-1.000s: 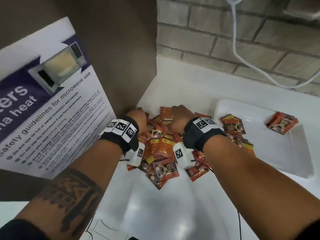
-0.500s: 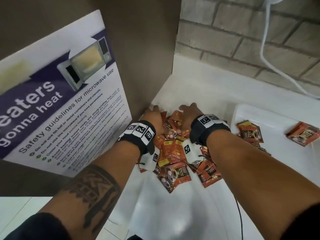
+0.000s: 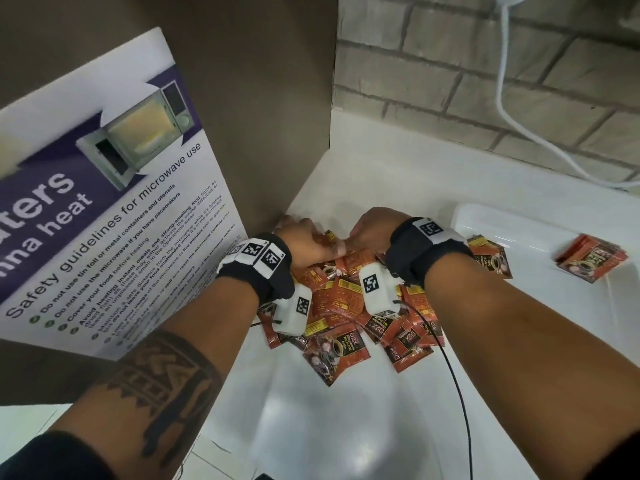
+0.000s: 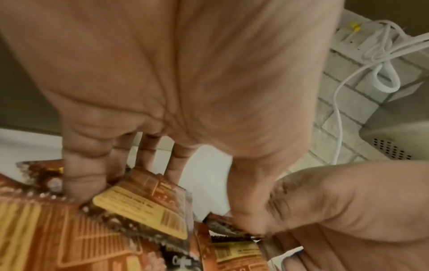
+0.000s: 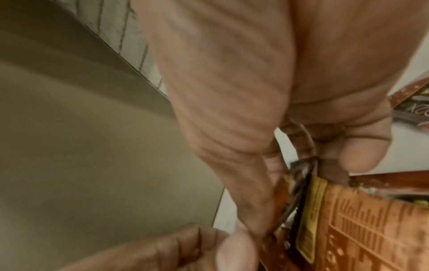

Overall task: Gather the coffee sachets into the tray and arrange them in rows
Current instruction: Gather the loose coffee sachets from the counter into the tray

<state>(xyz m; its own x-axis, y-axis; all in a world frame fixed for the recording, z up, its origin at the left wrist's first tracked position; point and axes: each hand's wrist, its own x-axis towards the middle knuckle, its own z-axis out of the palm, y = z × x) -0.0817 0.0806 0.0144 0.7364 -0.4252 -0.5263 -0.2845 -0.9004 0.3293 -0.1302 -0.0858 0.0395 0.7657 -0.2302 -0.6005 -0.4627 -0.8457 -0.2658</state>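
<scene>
Two hands are placed side by side on the far edge of a loose pile of coffee sachets [image 3: 349, 306], which lies on the white counter [image 3: 346, 427] in the corner beside the brown panel [image 3: 242, 98]. The left hand [image 3: 301, 240] is held with its fingers straight and spread, pushed down into the sachets, as is seen in the left wrist view. The right hand [image 3: 372, 230] is curled, and some sachets are pinched between its thumb and fingers in the right wrist view. The white tray [image 3: 540, 233] is found to the right of the pile. A small neat stack of sachets [image 3: 590, 258] is lying inside it, and one sachet [image 3: 490, 256] rests over its near rim. A microwave safety poster [image 3: 104, 202] is fixed on the panel at the left.
</scene>
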